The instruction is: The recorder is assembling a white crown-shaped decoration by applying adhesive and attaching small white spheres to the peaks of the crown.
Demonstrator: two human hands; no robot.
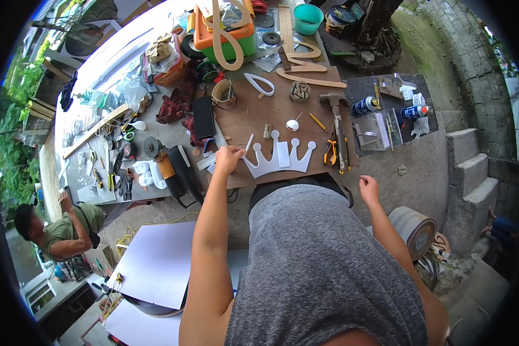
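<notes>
Nearby, the right hand [369,189] hangs apart, its grip unclear to me, while the left hand [229,160] seems to pinch a white strip [249,143] at the left tip of the white crown [267,168] on the brown board [254,118]. I judge this edge-fitting, next calling for steady pressing along the outline. Farther off, spray cans [365,105] bear labels I cannot read.

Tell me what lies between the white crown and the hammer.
In the head view, orange-and-black pliers lie between the white crown and the hammer, with a pencil above them in the picture.
</notes>
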